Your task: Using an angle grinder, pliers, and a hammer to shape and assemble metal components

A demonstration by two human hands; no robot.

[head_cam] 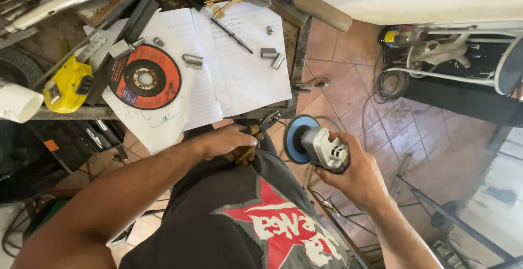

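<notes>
My right hand (pixel 357 176) grips a grey angle grinder (pixel 326 148) with a blue disc (pixel 296 136) facing left, held beside the workbench's near edge. My left hand (pixel 227 142) is closed around a small brass-coloured piece (pixel 246 152) just below the bench edge, next to a dark clamp or vise part (pixel 268 121). The disc is a short way to the right of that piece, not touching it. What exactly the left hand holds is partly hidden by the fingers.
On the workbench (pixel 297 56) lie an open notebook (pixel 239 62), a pen, several short metal tube pieces (pixel 193 60), an orange-and-black cutting disc (pixel 145 77), a yellow tape measure (pixel 68 85), keys and locking pliers. Tiled floor, cables and metal frames lie to the right.
</notes>
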